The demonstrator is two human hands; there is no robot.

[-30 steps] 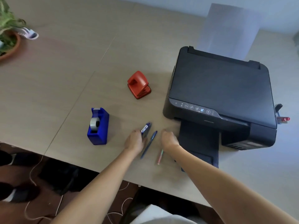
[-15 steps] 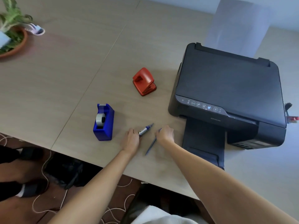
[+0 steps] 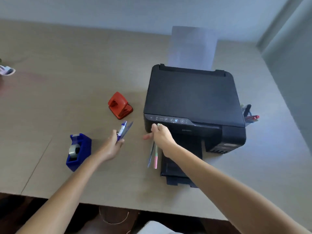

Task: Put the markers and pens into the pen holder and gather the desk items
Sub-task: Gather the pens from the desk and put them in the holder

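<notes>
Far left: I see a small pale object (image 3: pixel 6 71) at the desk's edge, too cut off to identify
Desk: the pale wooden desk (image 3: pixel 70 92) carries everything here
Tape: a blue plastic tape dispenser (image 3: pixel 78 152) stands just left of my left forearm
Left hand: my left hand (image 3: pixel 112 145) is lifted off the desk, fingers clamped around a blue-and-white marker (image 3: pixel 121 130), its tip pointing up and away; motion blur doubles its outline
Punch: a red hole punch (image 3: pixel 120 108) sits beyond that hand, apart from it
Right hand: my right hand (image 3: pixel 161 136) is closed on a pink-and-green pen (image 3: pixel 155 157) and a blurred blue pen (image 3: pixel 150 155), both hanging down toward me
Printer: a black printer (image 3: pixel 194 98) with a white sheet (image 3: pixel 192 48) standing in its rear feed
Holder: the dark mesh pen holder (image 3: pixel 249 115) peeks out at the printer's right side, red pens inside
</notes>
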